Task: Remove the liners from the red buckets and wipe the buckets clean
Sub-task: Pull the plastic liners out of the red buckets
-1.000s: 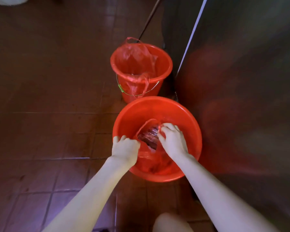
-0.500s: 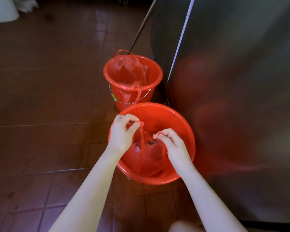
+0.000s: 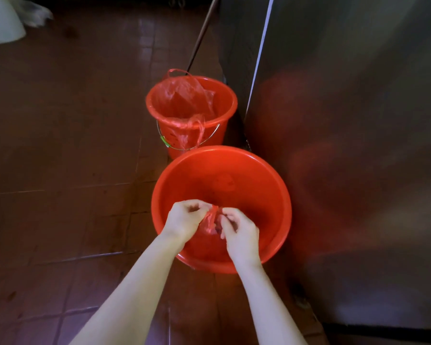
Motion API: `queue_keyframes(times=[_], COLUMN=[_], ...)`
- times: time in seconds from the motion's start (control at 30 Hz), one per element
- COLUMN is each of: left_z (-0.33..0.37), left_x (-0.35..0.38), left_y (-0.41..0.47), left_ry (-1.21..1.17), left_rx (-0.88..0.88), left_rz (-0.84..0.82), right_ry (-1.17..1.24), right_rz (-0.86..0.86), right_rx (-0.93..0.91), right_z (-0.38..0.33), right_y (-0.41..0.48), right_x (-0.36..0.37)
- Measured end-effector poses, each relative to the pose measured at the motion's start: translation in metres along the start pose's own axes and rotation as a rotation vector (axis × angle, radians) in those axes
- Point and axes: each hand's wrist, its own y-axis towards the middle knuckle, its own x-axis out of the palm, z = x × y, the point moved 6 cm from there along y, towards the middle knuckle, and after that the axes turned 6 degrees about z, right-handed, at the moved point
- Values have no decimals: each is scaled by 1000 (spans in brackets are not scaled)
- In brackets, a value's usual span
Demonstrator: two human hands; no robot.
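A wide red bucket stands on the floor in front of me. Over its near side I hold a red plastic liner bag bunched at the top. My left hand pinches the bag's handle from the left and my right hand pinches it from the right, the two almost touching. Behind it stands a smaller red bucket with a wire handle; a red liner still sits inside it, one loop draped over the front rim.
The floor is dark red-brown tile. A tall steel cabinet stands close on the right of both buckets. A thin stick leans behind the small bucket. A white object sits at the far left corner.
My hands lifted the liner's top out of the wide bucket and drew together, gathering the open mouth into a bunch. The view shifted a little backward.
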Motion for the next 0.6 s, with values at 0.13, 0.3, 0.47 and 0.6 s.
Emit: queue_keyframes(times=[0.13, 0.3, 0.47, 0.6], left_z=[-1, -6, -13, -17], left_x=[5, 12, 15, 12], left_y=[1, -3, -6, -2], left_ry=[-122, -101, -92, -114], left_rx=[-54, -135, -172, -215], left_rz=[18, -165, -272, -200], right_ry=[7, -71, 10, 142], right_rz=[34, -138, -266, -345], right_rx=[-16, -100, -117, -83], right_z=[-5, -4, -2, -5], right_y=[9, 15, 11, 10], right_x=[-2, -12, -14, -15])
